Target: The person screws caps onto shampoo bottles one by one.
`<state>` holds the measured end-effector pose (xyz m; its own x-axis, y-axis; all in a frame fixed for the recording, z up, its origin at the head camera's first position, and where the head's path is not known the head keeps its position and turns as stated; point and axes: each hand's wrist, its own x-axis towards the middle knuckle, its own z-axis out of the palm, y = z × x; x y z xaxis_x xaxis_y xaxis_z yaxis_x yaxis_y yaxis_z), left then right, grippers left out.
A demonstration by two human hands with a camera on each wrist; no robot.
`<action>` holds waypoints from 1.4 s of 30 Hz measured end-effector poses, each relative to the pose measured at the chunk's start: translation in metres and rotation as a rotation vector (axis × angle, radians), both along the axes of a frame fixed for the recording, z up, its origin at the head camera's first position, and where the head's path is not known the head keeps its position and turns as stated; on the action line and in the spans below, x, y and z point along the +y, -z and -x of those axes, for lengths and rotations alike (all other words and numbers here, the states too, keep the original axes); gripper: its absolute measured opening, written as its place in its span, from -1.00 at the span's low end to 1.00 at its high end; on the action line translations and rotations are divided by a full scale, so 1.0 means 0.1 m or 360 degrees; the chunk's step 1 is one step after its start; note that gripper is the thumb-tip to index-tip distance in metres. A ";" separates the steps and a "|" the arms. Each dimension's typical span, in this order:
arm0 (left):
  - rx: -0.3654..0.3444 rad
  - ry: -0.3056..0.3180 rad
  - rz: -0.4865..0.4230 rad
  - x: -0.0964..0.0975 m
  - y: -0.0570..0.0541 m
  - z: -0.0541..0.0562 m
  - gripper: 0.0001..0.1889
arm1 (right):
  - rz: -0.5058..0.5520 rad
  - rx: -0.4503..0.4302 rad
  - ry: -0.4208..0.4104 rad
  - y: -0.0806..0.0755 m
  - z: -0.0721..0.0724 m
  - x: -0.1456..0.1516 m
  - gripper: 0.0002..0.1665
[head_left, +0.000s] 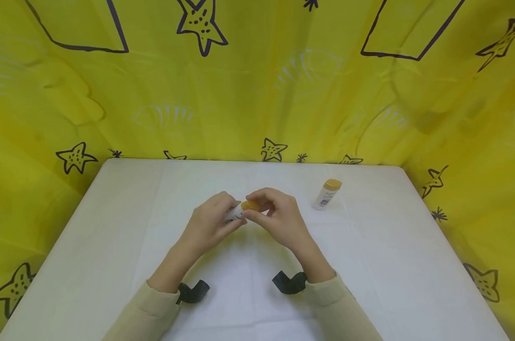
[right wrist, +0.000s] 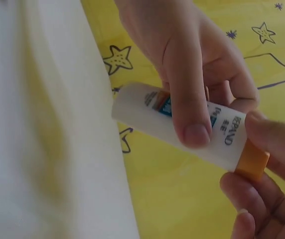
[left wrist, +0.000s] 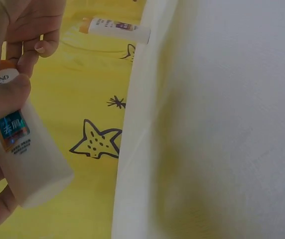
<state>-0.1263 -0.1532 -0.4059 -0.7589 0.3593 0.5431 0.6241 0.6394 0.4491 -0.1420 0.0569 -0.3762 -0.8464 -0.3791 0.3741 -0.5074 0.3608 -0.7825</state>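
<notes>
A white bottle with an orange cap is held off the table between both hands. My left hand grips its white body, the thumb lying across the label, as the left wrist view also shows. At the cap end, my right hand pinches the orange cap between thumb and fingers. The cap sits on the bottle. A second white bottle with an orange cap stands upright on the table, to the right of and beyond my right hand.
The white-covered table spreads under both arms. Behind it and along its sides hangs a yellow curtain printed with starfish and fish. A black wrist mount sits on the left wrist and another black mount on the right.
</notes>
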 end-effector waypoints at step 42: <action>-0.0756 0.0059 -0.0845 -0.13 0.18 0.29 -0.64 | 0.0143 -0.0565 0.0043 0.43 0.34 -0.22 -0.74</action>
<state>-0.1553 -0.1667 -0.4238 -0.9493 0.1686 0.2653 0.3007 0.2411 0.9227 -0.1758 0.0352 -0.4192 -0.9387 -0.3339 0.0858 -0.1896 0.2921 -0.9374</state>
